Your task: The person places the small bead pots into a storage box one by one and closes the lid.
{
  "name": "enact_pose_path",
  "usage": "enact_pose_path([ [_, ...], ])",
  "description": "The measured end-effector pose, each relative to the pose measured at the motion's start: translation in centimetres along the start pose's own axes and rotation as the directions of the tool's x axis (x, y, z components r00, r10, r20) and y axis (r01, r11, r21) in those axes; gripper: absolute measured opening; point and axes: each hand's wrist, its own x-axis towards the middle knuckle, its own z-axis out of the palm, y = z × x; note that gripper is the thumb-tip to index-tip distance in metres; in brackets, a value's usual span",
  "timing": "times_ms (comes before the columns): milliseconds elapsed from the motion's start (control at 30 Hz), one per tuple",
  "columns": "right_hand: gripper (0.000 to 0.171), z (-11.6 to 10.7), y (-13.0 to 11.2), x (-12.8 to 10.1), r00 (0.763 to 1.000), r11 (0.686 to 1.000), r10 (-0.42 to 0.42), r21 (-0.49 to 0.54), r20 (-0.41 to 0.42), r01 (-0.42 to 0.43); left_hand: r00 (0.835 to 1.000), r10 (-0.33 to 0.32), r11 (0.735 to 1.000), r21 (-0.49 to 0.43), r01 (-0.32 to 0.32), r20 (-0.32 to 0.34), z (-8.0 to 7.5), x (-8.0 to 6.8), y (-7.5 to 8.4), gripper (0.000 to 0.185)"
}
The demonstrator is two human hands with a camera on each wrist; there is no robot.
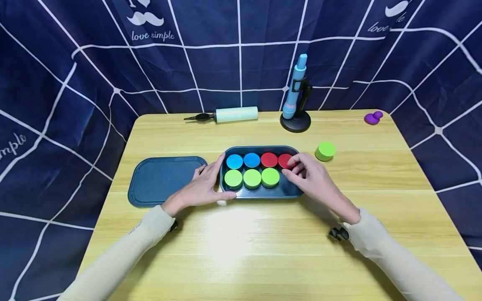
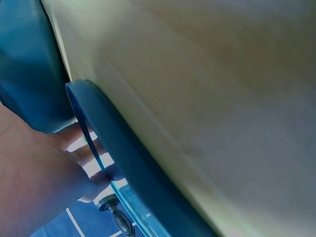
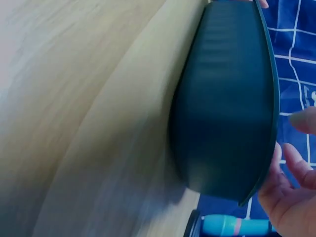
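Note:
A dark blue oval tray (image 1: 288,189) holds two blue round blocks, two red ones and three green ones in two rows. My left hand (image 1: 201,187) rests against the tray's left end, index finger along the rim and thumb extended at the front edge. At the back right corner, my right hand (image 1: 310,175) reaches over the rim and pinches the rightmost red round block (image 1: 283,160) between thumb and fingers; its right side is hidden. In the right wrist view, the tray wall (image 3: 227,108) hides the blocks.
A dark blue lid (image 1: 162,179) lies left of the tray, beneath the left hand's outer fingers. One green round block (image 1: 325,151) sits to the right. Behind stand a pale hand pump (image 1: 236,114), a light blue device (image 1: 294,92) on a black stand, and a small purple object (image 1: 373,118).

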Motion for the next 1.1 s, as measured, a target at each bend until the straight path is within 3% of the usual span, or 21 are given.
enact_pose_path([
  [233, 0.022, -1.9, 0.9, -0.1, 0.994, 0.998, 0.045, 0.056, -0.096, -0.040, 1.000, -0.001, 1.000, -0.007, 0.001, 0.006, -0.1, 0.0, 0.0, 0.128],
  [533, 0.023, -3.6, 2.3, -0.6, 0.969, 0.993, 0.101, 0.075, -0.226, -0.086, 1.000, -0.012, 1.000, -0.005, 0.012, 0.009, -0.1, -0.2, -0.1, 0.129],
  [900, 0.039, -5.1, 5.7, -0.2, 0.951, 0.977, 0.215, 0.063, -0.221, -0.206, 1.000, -0.017, 1.000, -0.024, 0.017, 0.016, -0.2, -0.2, 0.2, 0.128],
  [1100, 0.051, -5.7, 7.1, 0.2, 0.951, 0.973, 0.228, 0.011, -0.209, -0.231, 1.000, -0.008, 1.000, -0.021, 0.009, 0.015, -0.1, -0.1, 0.1, 0.129],
])
